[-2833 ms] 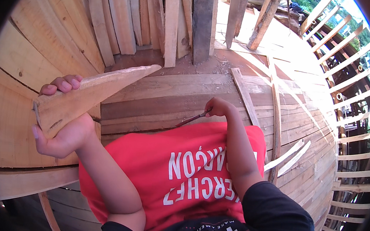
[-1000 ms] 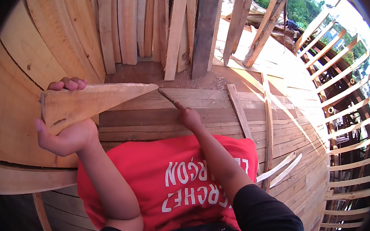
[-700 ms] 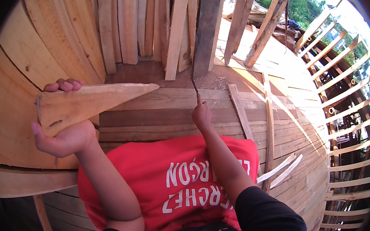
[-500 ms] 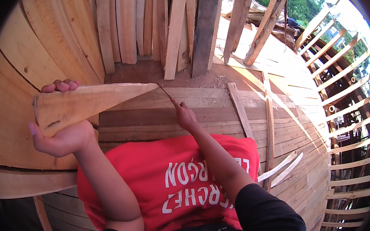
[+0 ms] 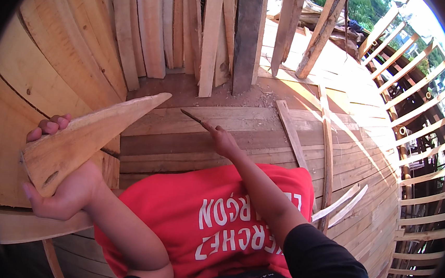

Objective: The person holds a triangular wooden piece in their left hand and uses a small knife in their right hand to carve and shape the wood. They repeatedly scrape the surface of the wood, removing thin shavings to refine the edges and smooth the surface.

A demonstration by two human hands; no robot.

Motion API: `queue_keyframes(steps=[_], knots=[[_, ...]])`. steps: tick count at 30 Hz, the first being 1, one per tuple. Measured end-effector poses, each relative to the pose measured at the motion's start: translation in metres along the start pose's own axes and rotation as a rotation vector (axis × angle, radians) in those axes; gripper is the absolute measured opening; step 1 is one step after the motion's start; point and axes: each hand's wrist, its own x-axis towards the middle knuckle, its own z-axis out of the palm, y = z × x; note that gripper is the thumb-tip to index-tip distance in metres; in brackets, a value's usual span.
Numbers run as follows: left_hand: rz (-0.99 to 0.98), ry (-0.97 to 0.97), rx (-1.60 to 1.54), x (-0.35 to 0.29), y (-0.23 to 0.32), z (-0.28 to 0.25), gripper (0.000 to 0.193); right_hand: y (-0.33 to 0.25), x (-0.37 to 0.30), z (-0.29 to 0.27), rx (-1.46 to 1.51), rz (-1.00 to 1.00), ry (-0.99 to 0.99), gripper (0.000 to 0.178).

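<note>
A long wedge-shaped piece of wood (image 5: 95, 134), wide at one end and tapering to a blunt point, is held up at the left. My left hand (image 5: 72, 184) grips its wide end, with the fingertips over the upper edge and the thumb underneath. A dark knot marks the wood near that end. To the right of the tapered tip, my right hand (image 5: 224, 141) holds a thin, dark, pencil-like stick (image 5: 193, 117). The stick points left and stands apart from the wood; its exact kind is too small to make out.
Curved planks (image 5: 52, 47) form a wall at the left, with upright timbers (image 5: 209, 44) behind. Loose strips (image 5: 340, 203) and a batten (image 5: 290, 131) lie on the plank floor (image 5: 265, 126). Red cloth (image 5: 175, 213) covers my lap. Slatted ribs (image 5: 427, 197) curve along the right.
My left hand has lowered the wide end of the wood and swung the piece left, its tip tilting up. The stick in my right hand no longer meets the tip and now angles more to the left.
</note>
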Motion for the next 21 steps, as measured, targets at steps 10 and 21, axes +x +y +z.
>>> queue_keyframes(steps=[10,21], knots=[[-0.048,0.087,0.044,0.0,-0.008,0.004,0.066,0.031,-0.003,-0.03,-0.079,0.497,0.212,0.065],[-0.108,-0.105,-0.058,0.004,-0.017,-0.012,0.065,0.04,0.001,-0.011,-0.016,0.602,0.199,0.064]])
